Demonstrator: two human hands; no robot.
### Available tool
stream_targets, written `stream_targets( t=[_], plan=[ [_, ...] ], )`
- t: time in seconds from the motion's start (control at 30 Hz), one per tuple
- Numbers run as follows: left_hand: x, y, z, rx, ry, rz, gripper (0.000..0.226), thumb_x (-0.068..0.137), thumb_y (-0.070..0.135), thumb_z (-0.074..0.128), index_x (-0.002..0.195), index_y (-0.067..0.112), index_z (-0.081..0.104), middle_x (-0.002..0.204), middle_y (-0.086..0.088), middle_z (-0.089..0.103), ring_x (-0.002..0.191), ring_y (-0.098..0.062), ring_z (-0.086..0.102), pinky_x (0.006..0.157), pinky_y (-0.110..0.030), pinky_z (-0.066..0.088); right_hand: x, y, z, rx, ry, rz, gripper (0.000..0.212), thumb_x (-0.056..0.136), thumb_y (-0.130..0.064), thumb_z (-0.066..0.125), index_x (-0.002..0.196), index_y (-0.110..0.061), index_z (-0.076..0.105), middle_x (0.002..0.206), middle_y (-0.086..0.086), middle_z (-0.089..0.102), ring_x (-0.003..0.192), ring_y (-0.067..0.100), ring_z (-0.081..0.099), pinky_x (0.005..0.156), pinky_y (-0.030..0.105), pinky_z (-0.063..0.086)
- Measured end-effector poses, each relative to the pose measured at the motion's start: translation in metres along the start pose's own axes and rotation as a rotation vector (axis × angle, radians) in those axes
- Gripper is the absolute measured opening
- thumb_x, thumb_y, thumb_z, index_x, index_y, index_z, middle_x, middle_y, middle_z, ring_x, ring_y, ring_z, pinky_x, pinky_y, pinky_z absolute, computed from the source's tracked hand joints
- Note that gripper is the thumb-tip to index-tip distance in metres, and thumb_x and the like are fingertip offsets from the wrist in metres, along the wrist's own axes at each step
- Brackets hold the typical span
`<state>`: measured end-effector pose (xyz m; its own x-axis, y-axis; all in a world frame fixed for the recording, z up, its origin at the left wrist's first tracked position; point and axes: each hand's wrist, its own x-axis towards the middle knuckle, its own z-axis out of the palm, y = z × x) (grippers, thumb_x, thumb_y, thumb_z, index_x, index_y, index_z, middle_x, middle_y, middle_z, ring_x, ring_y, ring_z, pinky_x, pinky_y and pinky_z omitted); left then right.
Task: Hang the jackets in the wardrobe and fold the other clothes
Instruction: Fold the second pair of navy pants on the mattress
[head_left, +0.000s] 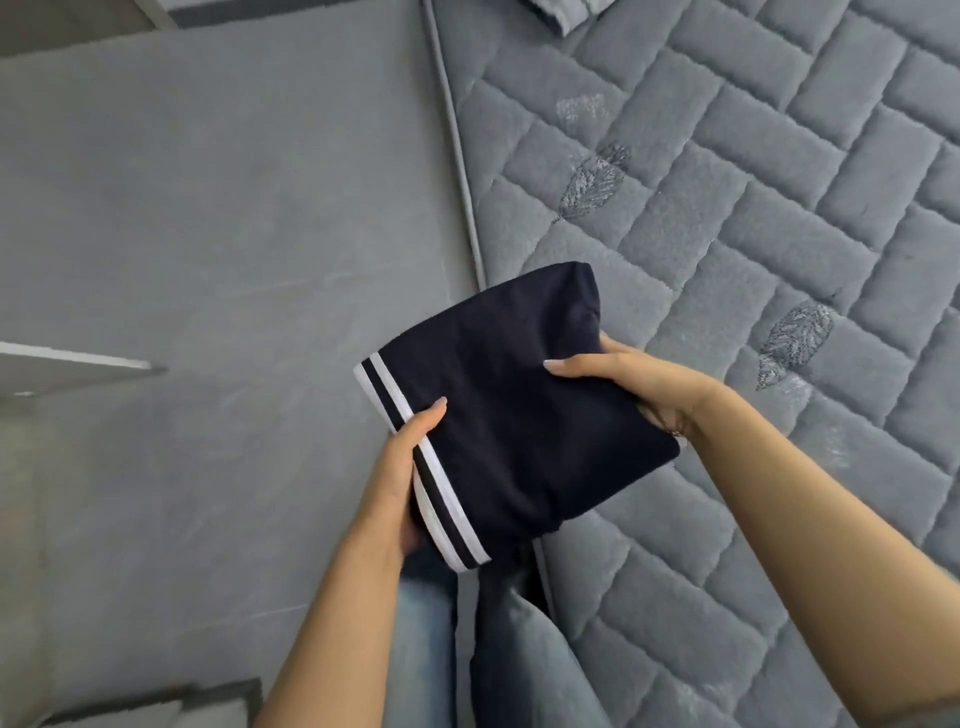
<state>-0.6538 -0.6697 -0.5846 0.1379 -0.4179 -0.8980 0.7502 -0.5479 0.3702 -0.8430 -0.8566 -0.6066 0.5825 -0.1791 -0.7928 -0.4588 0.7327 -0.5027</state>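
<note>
Here the left hand (402, 478) grasps the striped edge of a folded navy garment (511, 415), thumb on top, while the right hand (636, 384) pinches the opposite side, likely keeping the layers from slipping apart. The bundle hangs above the floor (208, 208) and bed (753, 182) edge; no containers in view

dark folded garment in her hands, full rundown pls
The navy garment is soft knit-looking fabric, folded into a compact rectangle, with two white stripes along its left edge. It is held above the quilted grey mattress edge. The left hand grips the striped side, the right hand the opposite side.
</note>
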Motion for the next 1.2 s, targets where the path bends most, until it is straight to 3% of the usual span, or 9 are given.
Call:
stream_targets(
  t=[0.17,0.3,0.47,0.67,0.73,0.83,1.0,1.13,1.2],
  plan=[
    [-0.086,0.056,-0.049,-0.021,0.032,0.168,0.049,0.077,0.042,0.073,0.122,0.022,0.067,0.114,-0.004,0.073,0.102,-0.023,0.071,0.072,-0.032,0.058,-0.019,-0.061,0.098,-0.119,-0.054,-0.079,0.059,0.072,-0.034,0.087,0.124,-0.039,0.059,0.120,-0.001,0.071,0.108,0.024,0.069,0.082,0.035,0.059],
    [-0.172,0.111,-0.105,-0.088,0.089,0.304,0.044,0.080,0.039,0.073,0.121,0.025,0.066,0.107,0.000,0.075,0.093,-0.018,0.073,0.058,-0.024,0.058,-0.043,-0.128,0.206,-0.236,-0.088,-0.170,0.065,0.069,-0.035,0.089,0.127,-0.034,0.059,0.119,-0.002,0.071,0.107,0.022,0.069,0.079,0.031,0.059],
    [-0.282,0.155,-0.196,-0.273,0.165,0.433,0.043,0.079,0.036,0.075,0.120,0.023,0.067,0.109,-0.001,0.075,0.097,-0.020,0.073,0.069,-0.030,0.056,-0.065,-0.188,0.368,-0.399,-0.171,-0.231,0.065,0.066,-0.034,0.090,0.124,-0.029,0.061,0.116,0.000,0.073,0.104,0.023,0.071,0.088,0.038,0.055],
    [-0.426,0.202,-0.301,-0.435,0.280,0.683,0.023,0.079,0.030,0.075,0.101,0.023,0.079,0.107,-0.006,0.075,0.096,-0.025,0.073,0.066,-0.032,0.060,-0.097,-0.246,0.572,-0.609,-0.372,-0.331,0.049,0.077,-0.031,0.082,0.122,-0.025,0.063,0.114,0.000,0.073,0.103,0.021,0.071,0.079,0.032,0.058],
    [-0.470,0.216,-0.330,-0.502,0.356,0.760,0.029,0.078,0.026,0.076,0.106,0.018,0.077,0.105,-0.007,0.076,0.093,-0.026,0.074,0.069,-0.034,0.059,-0.108,-0.263,0.635,-0.667,-0.437,-0.366,0.049,0.077,-0.032,0.081,0.122,-0.024,0.064,0.113,0.002,0.073,0.103,0.022,0.071,0.084,0.036,0.056],
    [-0.532,0.233,-0.368,-0.564,0.442,0.866,0.041,0.071,0.025,0.080,0.111,0.017,0.073,0.104,-0.007,0.076,0.092,-0.027,0.074,0.074,-0.037,0.055,-0.124,-0.285,0.719,-0.729,-0.528,-0.405,0.046,0.079,-0.031,0.080,0.121,-0.020,0.065,0.112,0.004,0.074,0.102,0.024,0.071,0.079,0.034,0.058],
    [-0.615,0.265,-0.426,-0.567,0.488,1.030,0.031,0.074,0.027,0.080,0.104,0.019,0.078,0.108,-0.008,0.075,0.097,-0.028,0.073,0.086,-0.042,0.054,-0.143,-0.325,0.843,-0.823,-0.669,-0.457,0.044,0.077,-0.033,0.081,0.116,-0.015,0.071,0.111,0.008,0.074,0.101,0.025,0.072,0.075,0.033,0.058],
    [-0.667,0.307,-0.468,-0.568,0.607,1.151,0.044,0.070,0.028,0.081,0.111,0.016,0.073,0.104,-0.009,0.075,0.091,-0.027,0.074,0.068,-0.037,0.058,-0.145,-0.361,0.935,-0.888,-0.780,-0.487,0.048,0.074,-0.036,0.083,0.116,-0.015,0.072,0.113,0.009,0.073,0.104,0.026,0.071,0.086,0.037,0.053],
    [-0.691,0.332,-0.486,-0.568,0.667,1.219,0.043,0.069,0.026,0.082,0.110,0.016,0.073,0.103,-0.009,0.076,0.090,-0.027,0.074,0.068,-0.037,0.058,-0.145,-0.383,0.982,-0.915,-0.831,-0.513,0.049,0.073,-0.036,0.083,0.116,-0.014,0.072,0.112,0.010,0.073,0.102,0.026,0.071,0.085,0.037,0.053]
  ],
)
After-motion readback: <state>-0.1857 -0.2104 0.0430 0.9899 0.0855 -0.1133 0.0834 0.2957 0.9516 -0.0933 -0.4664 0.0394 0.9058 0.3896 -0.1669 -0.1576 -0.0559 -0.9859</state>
